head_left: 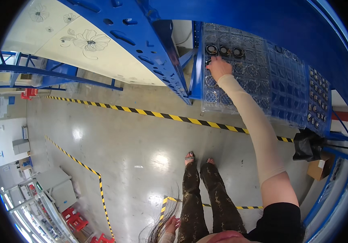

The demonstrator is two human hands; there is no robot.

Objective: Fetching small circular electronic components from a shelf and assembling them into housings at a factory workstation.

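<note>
Brown cardboard box [319, 168] low right by black bag [308, 145], white wall sign [0, 107] far left

A blue metal shelf [287, 24] runs along the upper right, its perforated upright [158, 48] slanting down to the floor. On the shelf lies a clear plastic tray [238, 77] of round pockets, a few at its top edge filled with small black round parts [223, 50]. Just beside it, further right, lie more clear trays [289, 87], and a last one [316, 95] filled with small dark pieces. Below spreads a glossy grey floor [133, 150] crossed by yellow-and-black tape [162, 116].
</note>
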